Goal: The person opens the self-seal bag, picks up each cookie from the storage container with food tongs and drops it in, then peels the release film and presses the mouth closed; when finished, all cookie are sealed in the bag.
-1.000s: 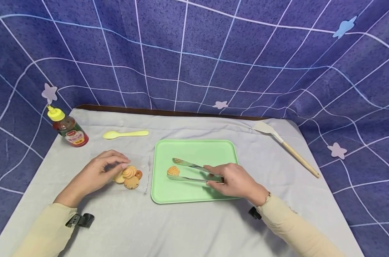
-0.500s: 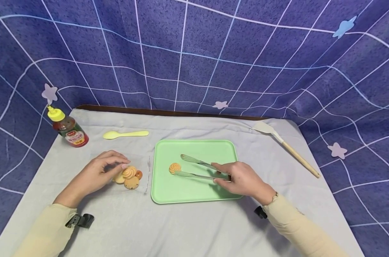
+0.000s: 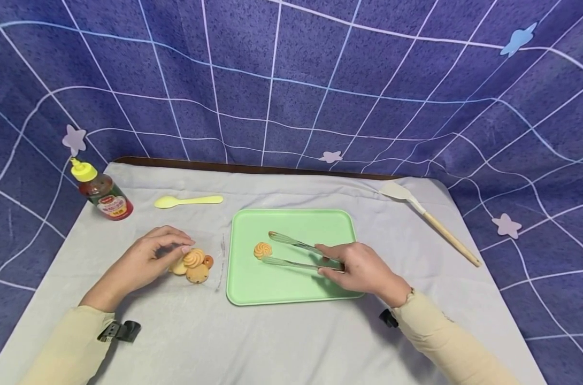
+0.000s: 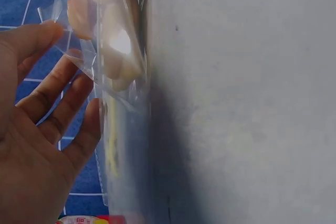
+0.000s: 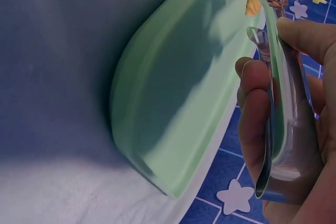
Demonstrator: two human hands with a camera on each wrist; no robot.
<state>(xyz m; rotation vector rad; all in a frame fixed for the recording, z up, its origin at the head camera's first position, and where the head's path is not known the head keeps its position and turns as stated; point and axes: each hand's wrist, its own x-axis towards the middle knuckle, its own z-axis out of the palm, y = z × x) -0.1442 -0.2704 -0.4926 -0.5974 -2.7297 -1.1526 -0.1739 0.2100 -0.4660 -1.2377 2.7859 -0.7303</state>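
My right hand [image 3: 363,267] grips metal tongs [image 5: 299,145] over a light green tray [image 3: 291,291]. The tongs' arms are spread, pointing left. One swirled cookie [image 3: 262,250] lies on the tray at their lower tip; whether they touch, I cannot tell. My left hand [image 3: 149,259] pinches the film of a clear plastic bag [image 4: 79,59] between thumb and finger. Inside or on the bag, left of the tray, sit another swirled cookie [image 3: 193,258], a round speckled cookie [image 3: 197,273], a small ring-shaped piece [image 3: 208,261] and a pale piece partly hidden by my fingers.
Behind my left hand lies a yellow spoon [image 3: 188,201]. A sauce bottle [image 3: 106,195] with a yellow cap stands at the far left. To the right lies a white spatula [image 3: 431,222] with a wooden handle. A patterned blue curtain [image 3: 291,96] surrounds the table.
My right hand has drawn the tongs to the right and away from around the cookie on the tray, which has shifted slightly right and back. The left hand has stayed still.
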